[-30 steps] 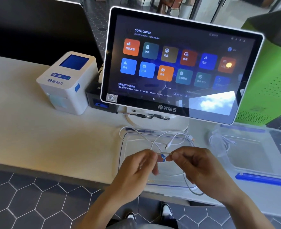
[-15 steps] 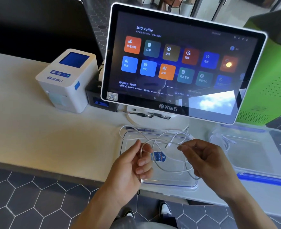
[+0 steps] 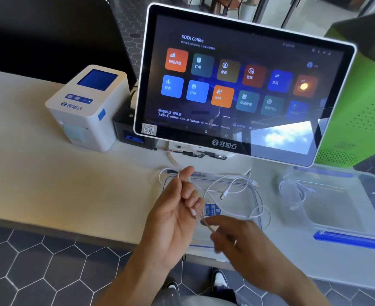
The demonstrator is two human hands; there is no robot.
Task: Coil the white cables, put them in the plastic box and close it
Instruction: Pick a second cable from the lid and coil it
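A thin white cable [image 3: 233,184] lies in loose loops over the clear box lid [image 3: 257,202], which rests flat on the counter and bears a blue label. My left hand [image 3: 175,215] is raised, palm up, and pinches one end of that cable between thumb and fingers. My right hand [image 3: 241,239], blurred, grips the same cable lower down, just below the left hand. To the right stands the open clear plastic box [image 3: 358,217] with a blue latch. Another coiled white cable [image 3: 292,191] lies inside it at its left end.
A touchscreen terminal [image 3: 237,85] on a white stand rises right behind the lid. A white receipt printer [image 3: 89,107] sits to the left, a black device beside it. A green perforated cabinet [image 3: 363,107] stands behind the box. The counter's front edge runs under my wrists.
My left hand has risen and turned palm up with the cable. My right hand has dropped and swung toward me, below the left hand, pulling the cable with it.
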